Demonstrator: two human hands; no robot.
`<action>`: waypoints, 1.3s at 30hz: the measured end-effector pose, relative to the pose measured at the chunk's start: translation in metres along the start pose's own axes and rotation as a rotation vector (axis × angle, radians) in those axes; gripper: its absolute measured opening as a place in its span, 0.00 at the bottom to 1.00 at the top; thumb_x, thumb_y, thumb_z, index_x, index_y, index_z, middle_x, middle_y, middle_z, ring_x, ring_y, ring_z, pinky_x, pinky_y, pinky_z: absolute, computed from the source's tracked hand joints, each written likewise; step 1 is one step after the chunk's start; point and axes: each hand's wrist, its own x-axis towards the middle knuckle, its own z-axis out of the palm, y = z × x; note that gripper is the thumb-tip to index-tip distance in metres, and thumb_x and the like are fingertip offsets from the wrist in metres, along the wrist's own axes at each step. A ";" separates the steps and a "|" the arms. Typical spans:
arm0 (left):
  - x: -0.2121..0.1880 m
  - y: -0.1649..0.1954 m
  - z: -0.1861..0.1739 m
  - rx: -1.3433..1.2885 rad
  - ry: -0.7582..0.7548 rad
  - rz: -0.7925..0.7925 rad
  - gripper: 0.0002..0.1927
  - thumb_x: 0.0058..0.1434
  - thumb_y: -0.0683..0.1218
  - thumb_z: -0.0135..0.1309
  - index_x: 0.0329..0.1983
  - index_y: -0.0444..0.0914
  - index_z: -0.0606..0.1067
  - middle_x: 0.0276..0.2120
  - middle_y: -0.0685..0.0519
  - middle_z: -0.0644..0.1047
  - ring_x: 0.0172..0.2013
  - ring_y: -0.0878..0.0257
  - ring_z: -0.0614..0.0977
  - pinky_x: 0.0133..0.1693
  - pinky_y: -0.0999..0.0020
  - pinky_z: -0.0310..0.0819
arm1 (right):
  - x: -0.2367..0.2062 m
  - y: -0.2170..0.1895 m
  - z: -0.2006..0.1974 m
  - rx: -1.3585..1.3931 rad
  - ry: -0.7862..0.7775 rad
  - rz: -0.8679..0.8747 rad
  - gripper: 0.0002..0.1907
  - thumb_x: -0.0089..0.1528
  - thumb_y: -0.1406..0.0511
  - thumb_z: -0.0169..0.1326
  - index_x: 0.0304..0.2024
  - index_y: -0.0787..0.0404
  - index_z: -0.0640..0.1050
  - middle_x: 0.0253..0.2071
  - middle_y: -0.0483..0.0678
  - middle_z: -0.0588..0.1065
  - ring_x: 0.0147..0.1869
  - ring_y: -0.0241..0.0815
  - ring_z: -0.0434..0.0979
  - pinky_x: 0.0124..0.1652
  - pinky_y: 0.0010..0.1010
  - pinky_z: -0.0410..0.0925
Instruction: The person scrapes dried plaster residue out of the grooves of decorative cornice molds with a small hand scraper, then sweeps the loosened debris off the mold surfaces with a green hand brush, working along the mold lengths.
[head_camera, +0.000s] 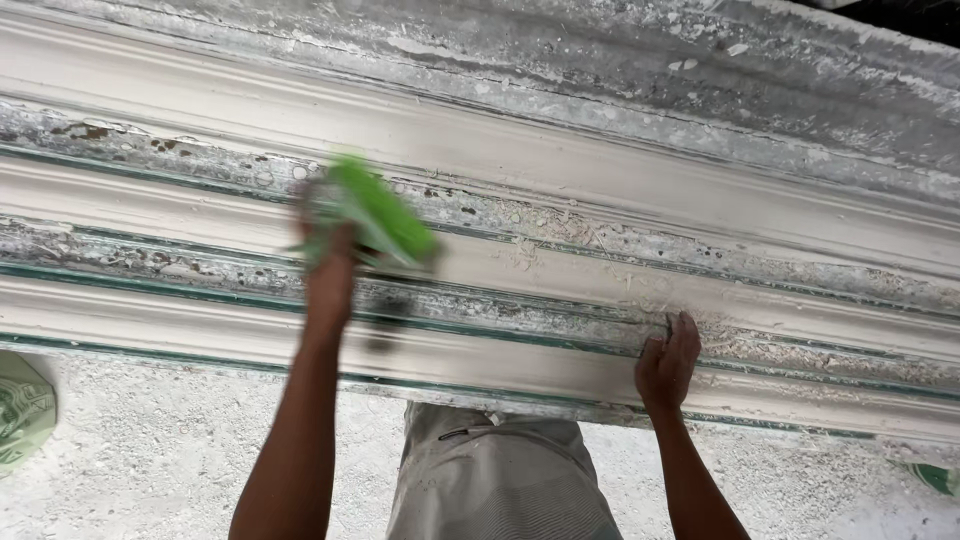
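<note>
Two hands work at a row of long white plaster mouldings (560, 160) that run across the view from nine o'clock to three o'clock, dropping a little toward the right. The left hand (328, 275) sits left of centre, its fingers closed around a green tool (380, 215); the tool is blurred, so its exact kind cannot be told. It lies over the second moulding, tilted, with its far end toward two o'clock of the hand. A dark smudge, perhaps its shadow, lies just below it at six o'clock.

The right hand (668, 362) is well apart, at four o'clock from the tool. It holds nothing: its fingers are spread a little and curl over the edge of the nearest moulding (500, 365), pressing on it. White shavings (560, 245) lie scattered on the mouldings between the hands and around the right one.

Below, at six o'clock, the person's grey trousers (500, 480) show against a dusty floor (150, 450). A green-patterned object (22, 410) lies at the left edge.
</note>
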 end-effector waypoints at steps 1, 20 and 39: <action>0.007 0.009 -0.004 -0.043 0.191 0.128 0.36 0.74 0.55 0.46 0.79 0.42 0.48 0.66 0.35 0.69 0.54 0.52 0.80 0.49 0.61 0.81 | 0.002 -0.003 -0.002 0.012 -0.009 -0.008 0.21 0.70 0.66 0.43 0.63 0.71 0.68 0.68 0.66 0.65 0.73 0.67 0.62 0.70 0.56 0.56; 0.057 0.010 -0.097 -0.012 -0.038 0.207 0.41 0.81 0.55 0.49 0.86 0.44 0.41 0.50 0.42 0.72 0.49 0.55 0.78 0.58 0.56 0.84 | -0.003 0.001 0.002 -0.004 -0.090 0.106 0.21 0.70 0.64 0.46 0.62 0.69 0.71 0.69 0.66 0.63 0.73 0.66 0.61 0.66 0.55 0.60; -0.001 0.014 0.194 -0.078 -0.479 -0.401 0.41 0.66 0.44 0.45 0.79 0.53 0.44 0.54 0.40 0.75 0.37 0.60 0.81 0.34 0.68 0.81 | 0.002 0.049 -0.020 0.250 -0.022 0.362 0.17 0.70 0.66 0.44 0.58 0.69 0.71 0.57 0.62 0.69 0.45 0.48 0.76 0.39 0.41 0.76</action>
